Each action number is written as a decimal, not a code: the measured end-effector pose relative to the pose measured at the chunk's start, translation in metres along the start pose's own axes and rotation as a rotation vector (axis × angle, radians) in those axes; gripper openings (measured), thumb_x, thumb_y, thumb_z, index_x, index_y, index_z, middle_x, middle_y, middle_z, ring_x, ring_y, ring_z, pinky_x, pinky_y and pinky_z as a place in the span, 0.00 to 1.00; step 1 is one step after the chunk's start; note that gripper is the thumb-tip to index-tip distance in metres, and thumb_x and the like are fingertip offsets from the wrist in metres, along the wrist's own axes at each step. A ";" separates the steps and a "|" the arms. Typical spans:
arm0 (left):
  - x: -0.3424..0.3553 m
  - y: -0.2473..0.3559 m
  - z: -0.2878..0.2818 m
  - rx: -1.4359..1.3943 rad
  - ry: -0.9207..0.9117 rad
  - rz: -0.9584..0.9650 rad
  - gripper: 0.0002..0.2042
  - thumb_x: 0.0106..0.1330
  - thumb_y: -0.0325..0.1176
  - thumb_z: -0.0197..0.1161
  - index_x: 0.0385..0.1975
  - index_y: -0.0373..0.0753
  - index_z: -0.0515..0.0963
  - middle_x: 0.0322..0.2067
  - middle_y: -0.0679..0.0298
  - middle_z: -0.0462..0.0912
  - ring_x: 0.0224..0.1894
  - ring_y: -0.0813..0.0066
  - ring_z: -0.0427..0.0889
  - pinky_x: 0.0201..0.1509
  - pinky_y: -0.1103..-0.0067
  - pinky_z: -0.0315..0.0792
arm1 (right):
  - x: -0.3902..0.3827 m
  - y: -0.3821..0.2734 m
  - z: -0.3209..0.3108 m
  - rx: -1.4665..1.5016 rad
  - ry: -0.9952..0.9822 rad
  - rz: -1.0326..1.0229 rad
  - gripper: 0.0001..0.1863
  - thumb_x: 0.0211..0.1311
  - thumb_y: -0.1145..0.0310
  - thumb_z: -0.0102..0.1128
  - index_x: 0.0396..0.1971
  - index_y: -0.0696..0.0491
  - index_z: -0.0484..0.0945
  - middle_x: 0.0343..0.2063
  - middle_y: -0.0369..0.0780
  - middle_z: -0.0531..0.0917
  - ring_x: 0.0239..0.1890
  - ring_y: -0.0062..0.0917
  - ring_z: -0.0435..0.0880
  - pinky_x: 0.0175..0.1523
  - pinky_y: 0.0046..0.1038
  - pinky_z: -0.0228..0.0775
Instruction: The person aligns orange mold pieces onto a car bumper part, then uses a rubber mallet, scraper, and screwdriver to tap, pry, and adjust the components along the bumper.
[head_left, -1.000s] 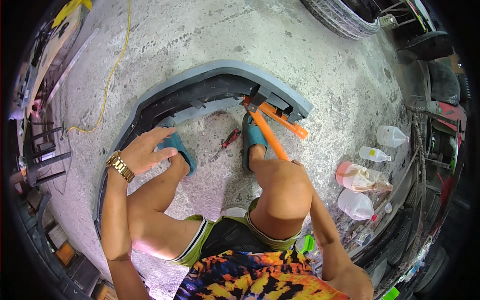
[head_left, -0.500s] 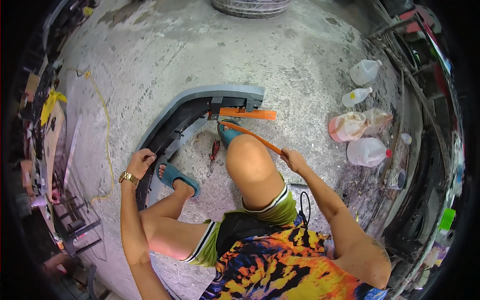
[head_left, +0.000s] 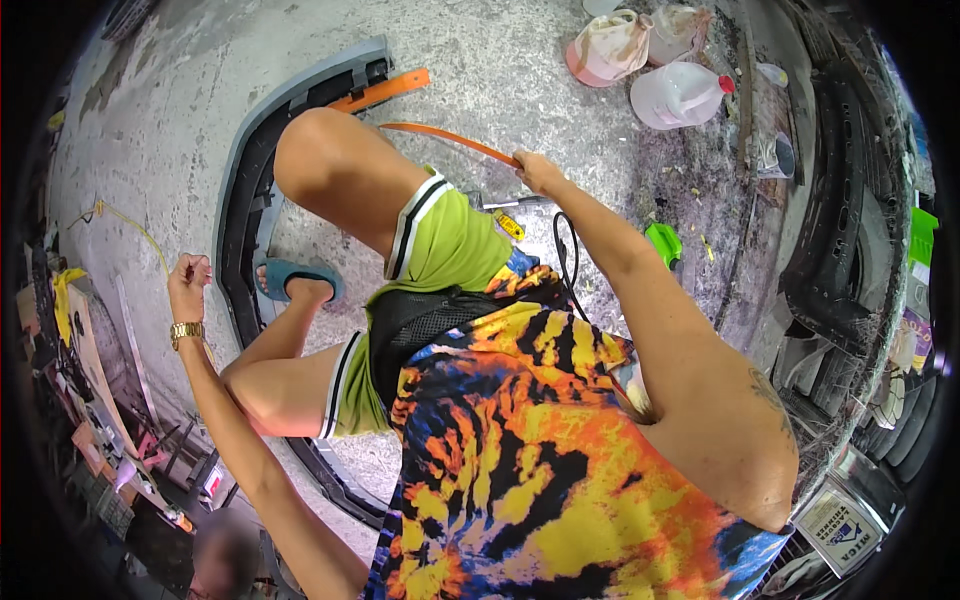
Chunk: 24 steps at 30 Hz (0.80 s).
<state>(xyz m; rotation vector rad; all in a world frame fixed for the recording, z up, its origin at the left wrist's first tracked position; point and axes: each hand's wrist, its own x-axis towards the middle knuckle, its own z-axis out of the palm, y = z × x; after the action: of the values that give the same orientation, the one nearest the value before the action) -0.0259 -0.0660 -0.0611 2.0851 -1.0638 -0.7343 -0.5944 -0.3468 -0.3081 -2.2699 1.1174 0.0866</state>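
Observation:
A long curved car bumper (head_left: 232,215), grey outside and black inside, lies on the concrete around my feet. My right hand (head_left: 540,173) is closed on the end of a thin, bent orange strip (head_left: 450,135); its far end disappears behind my raised knee. A second, flatter orange piece (head_left: 395,90) lies along the bumper's far end. To the left of the bumper, my left hand (head_left: 190,280), with a gold watch on the wrist, is raised off it with fingers curled in. Whatever those fingers may hold cannot be made out.
Plastic jugs (head_left: 680,95) stand at the far right, near black car parts (head_left: 830,190). By my right thigh lie a yellow item (head_left: 509,226) and a bright green object (head_left: 663,243). A yellow cord (head_left: 130,220) runs on the left. At lower left another person (head_left: 222,555) appears.
My view has swung right and back toward my body. My left hand has come away from the bumper. The right hand still grips the orange strip.

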 end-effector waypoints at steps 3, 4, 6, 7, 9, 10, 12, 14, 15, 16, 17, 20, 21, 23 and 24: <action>-0.014 -0.013 -0.014 0.154 -0.034 -0.099 0.13 0.64 0.36 0.58 0.20 0.36 0.69 0.19 0.67 0.73 0.21 0.85 0.70 0.23 0.84 0.66 | -0.009 -0.011 0.004 0.152 -0.107 0.205 0.13 0.53 0.64 0.59 0.34 0.56 0.75 0.28 0.48 0.80 0.34 0.42 0.80 0.39 0.39 0.70; -0.017 -0.011 -0.014 0.263 -0.037 -0.214 0.15 0.64 0.37 0.57 0.19 0.36 0.68 0.19 0.66 0.73 0.20 0.84 0.70 0.21 0.83 0.65 | -0.013 -0.011 0.006 0.157 -0.117 0.201 0.13 0.53 0.64 0.59 0.34 0.56 0.75 0.28 0.48 0.80 0.34 0.42 0.80 0.39 0.39 0.70; -0.023 -0.015 -0.020 0.383 -0.025 -0.342 0.16 0.64 0.38 0.57 0.18 0.36 0.67 0.18 0.65 0.72 0.19 0.83 0.69 0.19 0.82 0.63 | -0.017 -0.013 0.008 0.021 -0.157 0.209 0.16 0.52 0.59 0.61 0.32 0.57 0.75 0.24 0.48 0.80 0.32 0.40 0.81 0.36 0.39 0.70; -0.018 -0.021 -0.021 0.359 -0.023 -0.274 0.15 0.64 0.39 0.57 0.19 0.36 0.68 0.18 0.65 0.72 0.19 0.83 0.69 0.19 0.82 0.63 | -0.013 -0.001 0.009 0.095 -0.263 0.314 0.20 0.51 0.56 0.61 0.36 0.57 0.75 0.30 0.50 0.80 0.37 0.40 0.81 0.40 0.38 0.70; -0.002 -0.017 -0.004 0.318 0.013 0.113 0.12 0.64 0.38 0.57 0.25 0.37 0.73 0.17 0.67 0.69 0.17 0.83 0.65 0.20 0.83 0.62 | -0.036 0.036 0.024 0.007 -0.076 0.261 0.21 0.51 0.55 0.60 0.38 0.56 0.75 0.35 0.50 0.79 0.40 0.40 0.79 0.43 0.38 0.70; 0.002 -0.009 -0.011 0.315 0.026 0.125 0.12 0.64 0.38 0.57 0.25 0.37 0.73 0.17 0.67 0.69 0.17 0.83 0.65 0.20 0.83 0.62 | -0.037 0.050 0.023 -0.080 0.106 0.188 0.22 0.51 0.55 0.60 0.41 0.56 0.74 0.39 0.50 0.78 0.43 0.41 0.78 0.46 0.38 0.70; -0.029 0.000 -0.059 0.460 0.436 0.179 0.09 0.64 0.37 0.57 0.28 0.39 0.76 0.17 0.69 0.66 0.16 0.83 0.61 0.21 0.83 0.62 | -0.031 0.039 0.016 0.047 -0.007 0.138 0.24 0.51 0.55 0.60 0.44 0.55 0.73 0.46 0.51 0.75 0.47 0.42 0.76 0.51 0.37 0.68; -0.056 0.016 -0.078 0.090 0.655 -0.009 0.11 0.65 0.37 0.56 0.24 0.38 0.74 0.15 0.72 0.63 0.16 0.83 0.59 0.21 0.83 0.60 | -0.033 0.054 0.000 0.088 -0.214 0.304 0.23 0.54 0.53 0.58 0.43 0.54 0.74 0.40 0.46 0.79 0.41 0.34 0.79 0.42 0.33 0.72; -0.093 0.005 -0.098 0.075 0.714 -0.109 0.13 0.65 0.38 0.55 0.22 0.38 0.72 0.14 0.72 0.62 0.16 0.84 0.59 0.20 0.83 0.58 | -0.039 0.039 0.003 0.384 -0.229 0.257 0.15 0.56 0.57 0.54 0.36 0.53 0.76 0.22 0.41 0.79 0.26 0.32 0.78 0.31 0.34 0.70; -0.139 -0.012 -0.112 0.056 0.784 -0.210 0.14 0.66 0.39 0.55 0.19 0.39 0.70 0.14 0.73 0.62 0.16 0.84 0.59 0.19 0.83 0.56 | -0.045 0.009 0.008 0.927 -0.339 0.364 0.13 0.58 0.60 0.52 0.37 0.53 0.76 0.25 0.37 0.79 0.29 0.25 0.78 0.31 0.30 0.70; -0.186 -0.014 -0.106 0.201 0.833 -0.318 0.18 0.67 0.43 0.52 0.16 0.41 0.67 0.12 0.73 0.61 0.16 0.85 0.58 0.20 0.83 0.54 | -0.046 -0.040 0.002 0.974 -0.503 0.552 0.11 0.61 0.64 0.49 0.37 0.54 0.76 0.29 0.35 0.79 0.31 0.23 0.77 0.33 0.28 0.71; -0.234 -0.068 0.017 -0.717 0.721 -0.486 0.18 0.68 0.47 0.46 0.19 0.45 0.68 0.16 0.73 0.62 0.20 0.84 0.60 0.24 0.83 0.54 | -0.065 -0.010 0.018 1.233 -0.631 0.307 0.13 0.63 0.64 0.47 0.40 0.56 0.76 0.34 0.37 0.79 0.38 0.21 0.77 0.40 0.26 0.72; -0.272 -0.118 0.045 -0.302 0.562 -0.600 0.17 0.69 0.46 0.44 0.34 0.41 0.75 0.24 0.74 0.71 0.25 0.85 0.65 0.28 0.83 0.59 | -0.031 -0.029 0.004 1.210 -0.656 0.241 0.13 0.63 0.64 0.47 0.40 0.56 0.76 0.34 0.37 0.79 0.38 0.20 0.77 0.40 0.25 0.72; -0.384 -0.233 0.134 0.304 0.278 -0.445 0.27 0.68 0.48 0.46 0.60 0.36 0.61 0.47 0.57 0.77 0.47 0.70 0.76 0.46 0.75 0.70 | 0.047 -0.104 -0.007 1.205 -0.783 0.053 0.13 0.63 0.64 0.47 0.40 0.56 0.76 0.34 0.37 0.79 0.38 0.20 0.78 0.40 0.25 0.72; -0.325 -0.220 0.171 0.210 0.271 -0.393 0.27 0.68 0.48 0.46 0.60 0.36 0.61 0.47 0.57 0.77 0.47 0.70 0.76 0.46 0.75 0.70 | 0.053 -0.086 -0.027 1.128 -0.736 0.095 0.14 0.62 0.64 0.47 0.40 0.56 0.76 0.34 0.37 0.79 0.38 0.20 0.78 0.40 0.25 0.72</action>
<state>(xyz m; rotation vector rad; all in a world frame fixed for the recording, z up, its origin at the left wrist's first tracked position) -0.2133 0.2513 -0.2785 2.5283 -0.6097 -0.5137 -0.5017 -0.3587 -0.2603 -1.0234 0.5978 0.2339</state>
